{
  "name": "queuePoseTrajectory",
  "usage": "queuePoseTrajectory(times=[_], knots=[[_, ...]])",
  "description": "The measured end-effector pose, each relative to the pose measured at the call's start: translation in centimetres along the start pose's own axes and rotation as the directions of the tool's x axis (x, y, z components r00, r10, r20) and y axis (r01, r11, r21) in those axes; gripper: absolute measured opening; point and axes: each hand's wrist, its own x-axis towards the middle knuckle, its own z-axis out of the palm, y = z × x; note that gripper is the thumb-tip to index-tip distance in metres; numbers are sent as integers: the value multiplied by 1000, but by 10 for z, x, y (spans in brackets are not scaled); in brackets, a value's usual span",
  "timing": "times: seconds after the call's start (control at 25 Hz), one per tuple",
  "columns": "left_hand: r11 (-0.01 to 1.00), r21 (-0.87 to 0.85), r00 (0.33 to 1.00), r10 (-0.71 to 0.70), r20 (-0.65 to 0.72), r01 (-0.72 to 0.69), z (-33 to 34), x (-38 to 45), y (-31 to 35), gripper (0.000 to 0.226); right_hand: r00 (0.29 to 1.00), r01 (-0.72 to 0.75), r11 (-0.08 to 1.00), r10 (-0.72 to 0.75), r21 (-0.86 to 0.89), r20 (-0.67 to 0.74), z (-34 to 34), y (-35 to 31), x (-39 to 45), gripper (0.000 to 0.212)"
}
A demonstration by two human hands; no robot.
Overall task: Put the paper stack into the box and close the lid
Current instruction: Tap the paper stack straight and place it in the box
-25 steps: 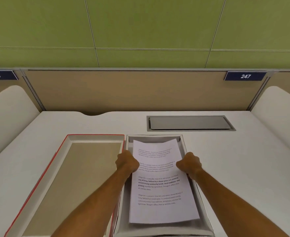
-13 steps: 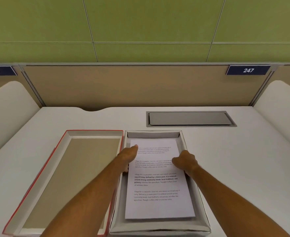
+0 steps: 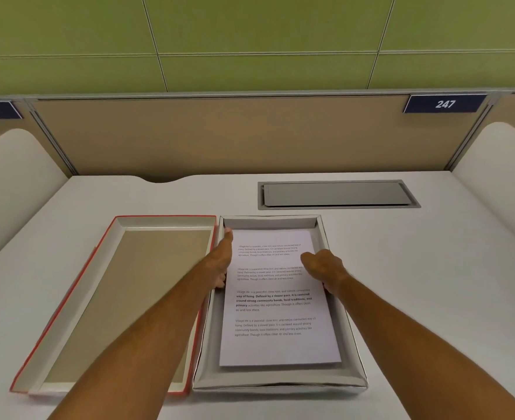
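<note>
A white paper stack (image 3: pixel 276 313) with printed text lies flat inside the open grey-white box (image 3: pixel 353 353) in front of me. The red-edged lid (image 3: pixel 122 298) lies upside down on the desk, touching the box's left side. My left hand (image 3: pixel 221 257) is stretched out along the stack's left edge, fingers extended toward the box's far left corner. My right hand (image 3: pixel 321 266) rests on the stack's right edge, fingers curled down against the paper. Neither hand lifts the paper.
The white desk (image 3: pixel 432 283) has a closed grey cable hatch (image 3: pixel 336 194) behind the box. A tan partition (image 3: pixel 235 134) with a label 247 stands at the back. Rounded white side panels rise at left and right.
The stack has gone from tilted and held above the box to lying flat inside it. My left hand has opened and slid forward along the paper's left edge.
</note>
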Motion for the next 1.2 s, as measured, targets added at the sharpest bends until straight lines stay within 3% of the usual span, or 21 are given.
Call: queuePoseTrajectory(times=[0.08, 0.16, 0.24, 0.36, 0.44, 0.6, 0.76, 1.08, 1.2], knots=[[971, 226, 993, 92, -71, -74, 2, -2, -9, 92, 999, 34, 997, -31, -65, 38, 0, 3, -11, 34], [863, 479, 972, 222, -81, -157, 7, -10, -24, 92, 988, 129, 976, -112, -176, 106, 2, 11, -25, 46], [772, 590, 958, 285, 7, -234, 13, -20, -49, 110, 959, 243, 931, -188, -273, 214, 6, 25, -40, 75], [640, 727, 961, 255, 104, -249, 19, -37, -87, 143, 913, 319, 871, -176, -374, 367, 13, 50, -63, 125], [603, 759, 963, 239, 123, -246, 20, -46, -106, 147, 902, 340, 816, -143, -468, 407, 16, 65, -74, 137], [523, 816, 959, 252, 127, -246, 24, -56, -124, 134, 893, 377, 736, -127, -563, 432, 22, 73, -86, 133], [519, 820, 951, 296, 92, -241, 29, -58, -128, 123, 906, 389, 681, -160, -620, 392, 30, 75, -87, 118], [510, 832, 954, 291, 69, -216, 30, -58, -125, 116, 920, 368, 699, -178, -614, 349, 33, 80, -83, 118], [567, 787, 959, 260, 110, -244, 24, -59, -118, 128, 914, 332, 747, -103, -577, 393, 28, 72, -82, 130]])
